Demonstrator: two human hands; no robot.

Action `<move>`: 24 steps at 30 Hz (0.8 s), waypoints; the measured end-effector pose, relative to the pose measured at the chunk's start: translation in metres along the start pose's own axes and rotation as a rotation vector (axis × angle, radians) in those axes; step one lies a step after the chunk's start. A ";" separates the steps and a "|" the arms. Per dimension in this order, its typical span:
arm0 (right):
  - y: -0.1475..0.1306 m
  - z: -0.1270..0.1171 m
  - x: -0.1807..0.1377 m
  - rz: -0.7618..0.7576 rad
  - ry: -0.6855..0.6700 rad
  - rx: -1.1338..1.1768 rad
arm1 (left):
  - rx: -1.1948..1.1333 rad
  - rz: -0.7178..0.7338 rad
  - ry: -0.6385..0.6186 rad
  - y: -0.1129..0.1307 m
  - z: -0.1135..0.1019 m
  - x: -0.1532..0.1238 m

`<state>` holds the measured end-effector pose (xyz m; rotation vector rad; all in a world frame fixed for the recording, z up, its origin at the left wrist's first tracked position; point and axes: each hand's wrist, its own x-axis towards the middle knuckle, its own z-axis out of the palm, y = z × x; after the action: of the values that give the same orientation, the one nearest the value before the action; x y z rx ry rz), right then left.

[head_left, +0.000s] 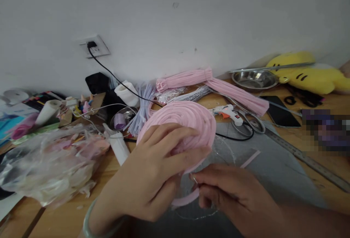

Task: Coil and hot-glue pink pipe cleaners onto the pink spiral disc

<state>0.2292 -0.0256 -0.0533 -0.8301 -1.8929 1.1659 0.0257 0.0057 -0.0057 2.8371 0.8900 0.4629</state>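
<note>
My left hand (153, 168) is closed on a round pink fuzzy coil (191, 119), its fingers spread over the face and the thumb beneath the near edge. The coil looks wound from pipe cleaner and is tilted towards me. Just right of its lower edge, my right hand (232, 190) pinches a thin shiny wire-like piece (194, 179); whether it is a needle or a wire end I cannot tell. A loose pink strip (187, 198) curves below the coil. Thin clear thread (197, 217) loops near both hands.
Behind lie pink pipe cleaner bundles (183, 79), a white glue gun (231, 114), scissors (255, 123) and a metal bowl (254, 79). A steel ruler (308, 160) and a phone (283, 111) are on the right. Crumpled plastic bags (54, 165) cover the left. A black cord (117, 72) hangs from the socket.
</note>
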 end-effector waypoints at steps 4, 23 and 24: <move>-0.006 -0.027 -0.002 -0.161 0.026 -0.427 | -0.018 0.001 -0.002 0.003 -0.001 -0.002; 0.007 -0.037 0.014 0.125 0.088 -0.018 | 0.045 0.002 -0.045 0.005 0.000 -0.002; 0.008 -0.037 0.013 0.125 0.090 -0.006 | 0.047 0.000 -0.049 0.006 0.000 -0.002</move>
<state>0.2547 0.0042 -0.0459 -1.0004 -1.7937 1.1774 0.0273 0.0001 -0.0046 2.8771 0.9030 0.3765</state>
